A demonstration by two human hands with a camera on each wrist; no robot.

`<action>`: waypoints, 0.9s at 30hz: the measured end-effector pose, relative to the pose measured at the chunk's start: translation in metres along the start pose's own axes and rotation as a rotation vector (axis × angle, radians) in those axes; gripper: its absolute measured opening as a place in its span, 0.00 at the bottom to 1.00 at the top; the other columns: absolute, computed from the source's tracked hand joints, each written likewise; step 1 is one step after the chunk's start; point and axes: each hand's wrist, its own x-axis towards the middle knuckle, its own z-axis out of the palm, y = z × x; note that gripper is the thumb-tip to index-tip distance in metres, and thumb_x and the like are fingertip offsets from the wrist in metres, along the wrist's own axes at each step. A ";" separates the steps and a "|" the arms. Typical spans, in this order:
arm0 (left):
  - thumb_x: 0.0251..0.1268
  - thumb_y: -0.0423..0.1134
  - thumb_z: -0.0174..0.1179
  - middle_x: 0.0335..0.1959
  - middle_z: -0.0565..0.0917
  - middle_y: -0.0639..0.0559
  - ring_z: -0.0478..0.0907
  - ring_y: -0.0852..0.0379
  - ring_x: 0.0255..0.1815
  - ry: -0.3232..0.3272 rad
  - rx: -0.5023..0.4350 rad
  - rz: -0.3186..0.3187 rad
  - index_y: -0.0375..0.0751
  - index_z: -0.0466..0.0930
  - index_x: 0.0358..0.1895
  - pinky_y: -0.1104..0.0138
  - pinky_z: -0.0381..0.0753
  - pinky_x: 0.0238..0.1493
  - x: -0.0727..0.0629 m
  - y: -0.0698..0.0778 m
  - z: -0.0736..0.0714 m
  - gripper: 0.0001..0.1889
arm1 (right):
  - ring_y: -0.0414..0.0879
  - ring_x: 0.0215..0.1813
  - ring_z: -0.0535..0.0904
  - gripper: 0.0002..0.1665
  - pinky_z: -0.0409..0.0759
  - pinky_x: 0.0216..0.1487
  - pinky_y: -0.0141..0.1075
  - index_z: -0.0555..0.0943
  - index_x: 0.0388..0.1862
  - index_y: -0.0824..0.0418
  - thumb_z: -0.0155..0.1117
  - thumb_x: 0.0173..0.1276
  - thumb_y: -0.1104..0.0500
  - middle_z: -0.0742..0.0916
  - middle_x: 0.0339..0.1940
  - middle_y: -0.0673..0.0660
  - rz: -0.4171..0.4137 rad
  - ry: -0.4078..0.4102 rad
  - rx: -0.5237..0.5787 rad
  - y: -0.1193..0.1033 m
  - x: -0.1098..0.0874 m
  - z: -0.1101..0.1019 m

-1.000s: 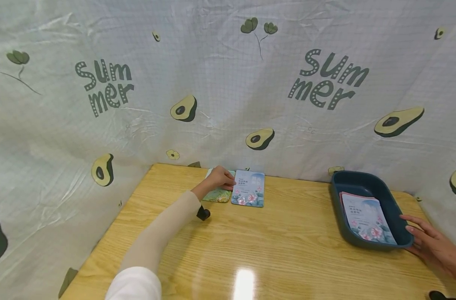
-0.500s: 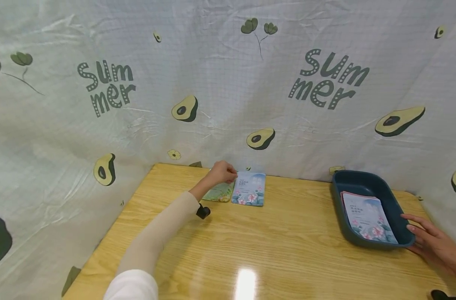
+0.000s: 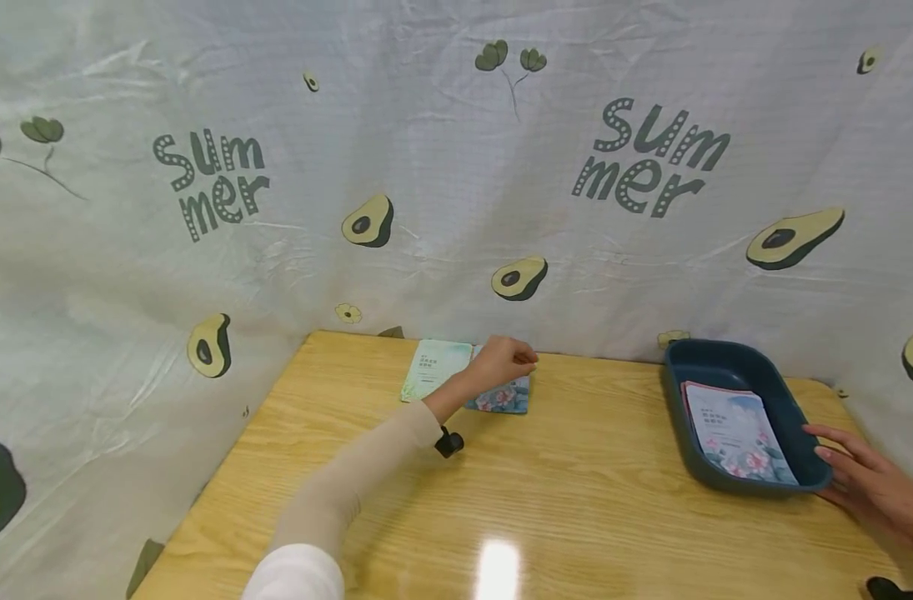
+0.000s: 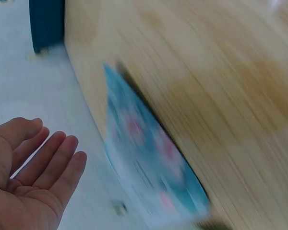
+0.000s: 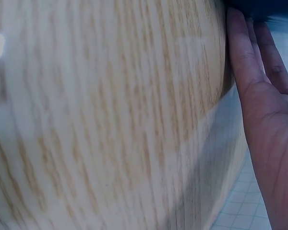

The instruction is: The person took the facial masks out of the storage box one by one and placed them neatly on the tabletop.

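Observation:
My left hand [image 3: 504,360] is over the far part of a blue flat packet [image 3: 504,398] printed with pink flowers. In the left wrist view its fingers are loosely bent with nothing between them, and the blurred blue packet [image 4: 149,167] lies beside them. A pale green packet [image 3: 435,367] lies flat, left of the blue one. My right hand [image 3: 872,483] touches the near right side of a dark blue bin [image 3: 805,429] with extended fingers [image 5: 247,60]. Inside the bin lies a stack of packets [image 3: 737,429], a flowered one on top and a red edge showing beneath.
The wooden table [image 3: 576,500] meets a pale curtain [image 3: 441,150] with avocado prints along its back and left edges. The bin stands at the table's right, near the curtain. Black wrist cameras are strapped at both wrists.
My left hand has moved right, from the green packet to over the blue one, uncovering the green packet. Both packets stay in place. The right hand stays at the bin.

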 end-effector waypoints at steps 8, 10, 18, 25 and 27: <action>0.74 0.38 0.63 0.46 0.90 0.52 0.85 0.65 0.45 -0.028 0.014 0.122 0.39 0.88 0.53 0.82 0.79 0.42 0.035 0.058 0.046 0.12 | 0.15 0.48 0.69 0.24 0.83 0.41 0.26 0.58 0.75 0.30 0.41 0.87 0.52 0.57 0.69 0.38 -0.075 0.002 0.114 0.004 -0.006 0.002; 0.74 0.39 0.63 0.47 0.90 0.53 0.84 0.66 0.45 -0.044 0.025 0.142 0.40 0.87 0.55 0.83 0.78 0.42 0.043 0.070 0.056 0.13 | 0.16 0.48 0.70 0.24 0.83 0.41 0.26 0.59 0.75 0.29 0.41 0.87 0.53 0.56 0.67 0.32 -0.082 -0.005 0.126 0.005 -0.006 0.002; 0.76 0.44 0.61 0.54 0.87 0.60 0.81 0.68 0.53 -0.061 0.092 0.154 0.49 0.85 0.61 0.86 0.74 0.48 0.068 0.110 0.092 0.16 | 0.14 0.47 0.67 0.23 0.83 0.43 0.26 0.56 0.74 0.27 0.41 0.86 0.47 0.50 0.77 0.54 -0.047 -0.010 0.050 0.003 -0.004 0.003; 0.76 0.46 0.60 0.56 0.86 0.63 0.81 0.71 0.55 -0.073 0.042 0.217 0.51 0.84 0.62 0.89 0.73 0.47 0.084 0.150 0.112 0.16 | 0.14 0.46 0.65 0.27 0.82 0.43 0.24 0.54 0.79 0.30 0.39 0.87 0.51 0.47 0.73 0.33 -0.073 -0.017 0.085 0.007 -0.006 0.003; 0.76 0.47 0.60 0.56 0.86 0.65 0.81 0.73 0.54 -0.071 0.039 0.205 0.53 0.84 0.62 0.89 0.72 0.48 0.089 0.162 0.116 0.16 | 0.14 0.46 0.67 0.27 0.82 0.42 0.25 0.55 0.79 0.30 0.39 0.87 0.51 0.50 0.70 0.30 -0.079 -0.021 0.097 0.007 -0.005 0.002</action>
